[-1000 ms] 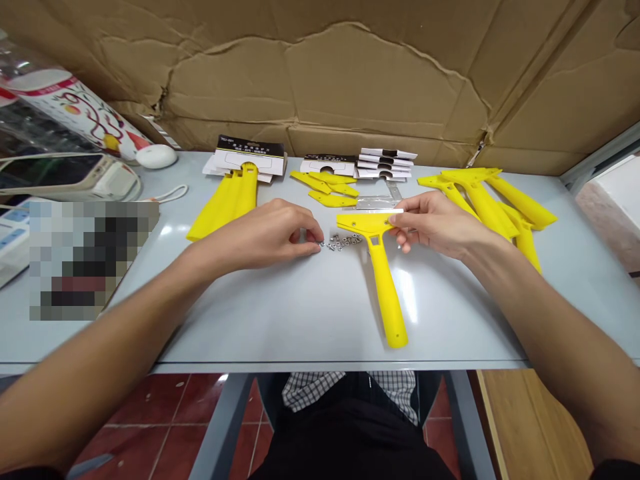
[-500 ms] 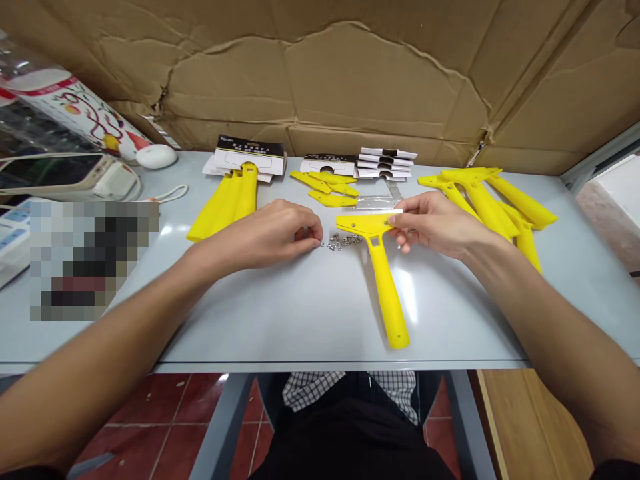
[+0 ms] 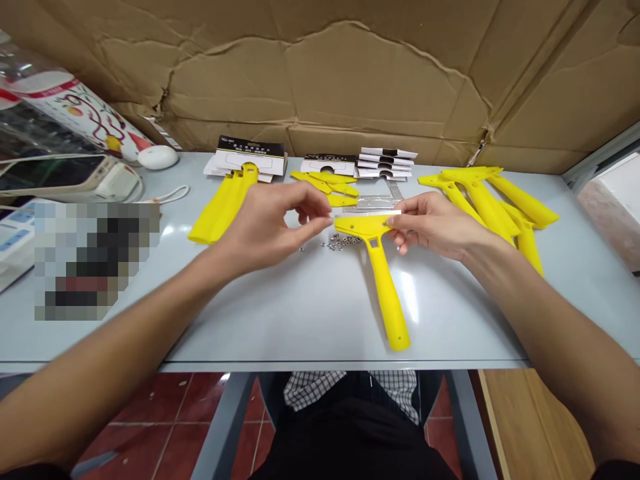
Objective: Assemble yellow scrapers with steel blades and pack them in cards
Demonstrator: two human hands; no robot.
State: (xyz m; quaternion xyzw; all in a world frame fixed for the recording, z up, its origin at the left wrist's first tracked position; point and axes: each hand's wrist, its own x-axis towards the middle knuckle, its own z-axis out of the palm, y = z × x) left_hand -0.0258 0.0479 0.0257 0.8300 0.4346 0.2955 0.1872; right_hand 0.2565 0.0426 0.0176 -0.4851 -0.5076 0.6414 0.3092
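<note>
My right hand (image 3: 433, 223) pinches the right end of the head of a yellow scraper (image 3: 390, 287), whose handle slants down toward me. A pale blade edge runs along the top of its head, and two small screw holes or fasteners show on its face. My left hand (image 3: 283, 223) has thumb and forefinger closed just left of the scraper head. At those fingertips sits a tiny shiny piece, likely a metal fastener, too small to make out fully. Loose screws and nuts (image 3: 340, 243) lie in a small heap below the head, partly hidden by it.
Several yellow scraper handles (image 3: 220, 210) lie at left, more yellow scrapers (image 3: 480, 200) at right. Behind are yellow cover plates (image 3: 343, 200), metal blades (image 3: 370, 201) and folded cards (image 3: 385, 163). A white mouse (image 3: 158, 157) and a phone (image 3: 65, 177) lie left. Cardboard (image 3: 320, 80) walls the back.
My left hand has lifted from the heap of fasteners and moved up and right to the scraper head's left end. My right hand and the scraper have barely moved.
</note>
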